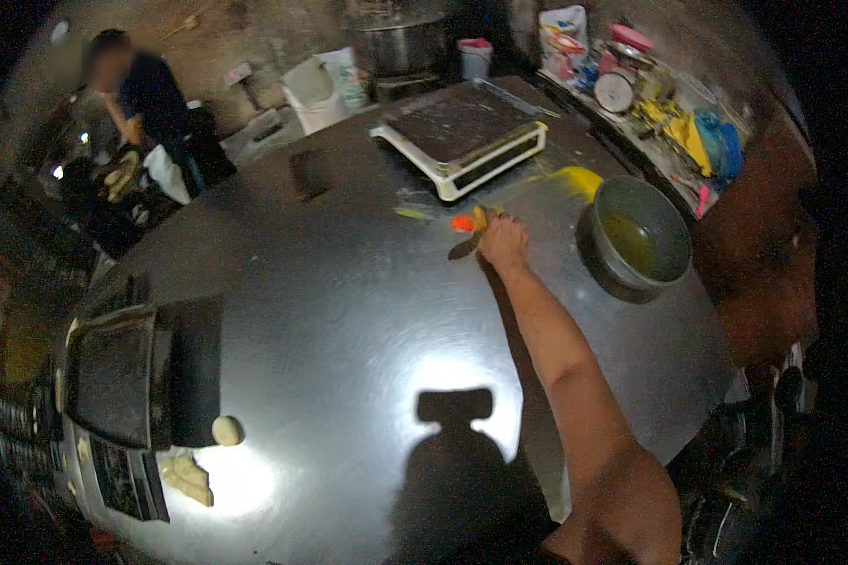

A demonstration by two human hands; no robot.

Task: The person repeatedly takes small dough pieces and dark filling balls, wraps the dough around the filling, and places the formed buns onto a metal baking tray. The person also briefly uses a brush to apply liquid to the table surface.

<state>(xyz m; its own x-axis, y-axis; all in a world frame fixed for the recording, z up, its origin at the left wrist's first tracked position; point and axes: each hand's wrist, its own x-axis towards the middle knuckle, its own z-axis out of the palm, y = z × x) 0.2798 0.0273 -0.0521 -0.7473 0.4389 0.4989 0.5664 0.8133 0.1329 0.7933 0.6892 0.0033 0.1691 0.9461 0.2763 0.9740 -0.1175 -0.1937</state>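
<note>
The right hand (503, 241) reaches far out over the shiny grey metal desk (349, 311), its fingers curled around a small tool with an orange handle (463, 223) that pokes out just to the left of the knuckles. Beyond the hand sits a flat white-framed weighing scale with a dark platform (462, 132). To the hand's right, near it, stands a round grey metal bowl holding yellowish liquid (634, 240). The left hand is out of sight.
</note>
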